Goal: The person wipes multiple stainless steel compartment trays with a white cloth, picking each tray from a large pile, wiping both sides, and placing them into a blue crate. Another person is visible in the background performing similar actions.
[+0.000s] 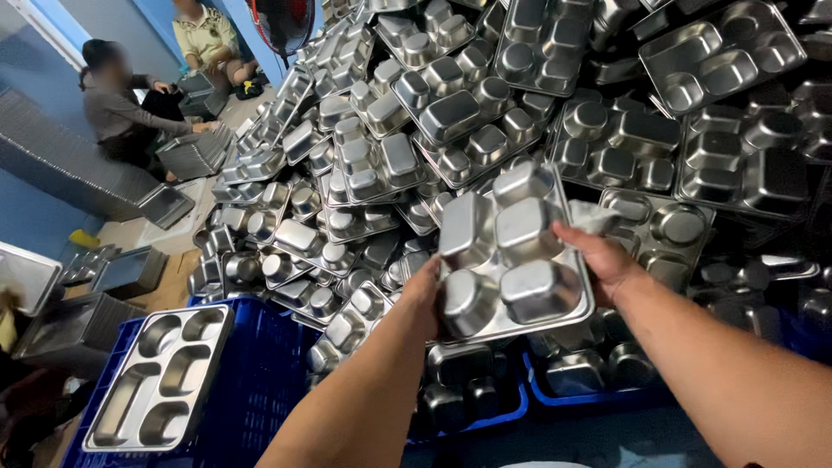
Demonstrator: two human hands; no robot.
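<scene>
Right now a steel tray [511, 256] is held up between both hands, underside toward the camera, so its five pressed compartments bulge out as smooth, rounded bumps of dull-shining metal. The left hand [425, 295] is closed on the tray's lower left edge; the right hand [602, 260] is closed on its right edge, fingers curled behind the rim. A pale scrap, perhaps a cloth, shows just above the right hand, too unclear to name.

Behind the tray rises a big heap [485, 113] of the same trays, tumbled at all angles, most face down, some showing their hollow compartments. Below the hands stand blue plastic crates [251, 381] with ribbed, slotted walls; trays lie in those under the held one. One tray [160, 377] lies face up across the top of the left crate, at its left edge.

Farther left, neat stacks [195, 152] of trays sit on the floor, where two seated people [130, 104] work beside blue walls. A dark fan [282, 22] stands at the back.
</scene>
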